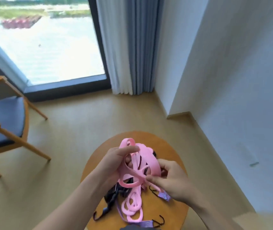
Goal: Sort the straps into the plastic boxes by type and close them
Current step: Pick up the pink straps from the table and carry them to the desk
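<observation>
Pink strap (137, 165): a tangle of flat loops, raised just above the middle of the table (170, 146), with its tail coiled on the table's near part.

Left grip (114, 161) holds the upper loops, thumb laid across them and fingers curled beneath. Right grip (170, 178) pinches a band where the loops cross. Both grasp the same pink strap.

Lying on the table under and beside it we note a black strap (111, 195) with hooks and a purple strap (164, 196) whose dark hooks reach the table's near edge.

We see no plastic boxes, on the table or off it.

Our judgement is that sorting has barely begun. The types lie mixed in one heap and the pink one is being teased free. Separating each type, boxing it and closing the lids all remain.

Left of the table stands a wooden chair (4, 117). Beyond the table hangs a curtain (132, 47).
</observation>
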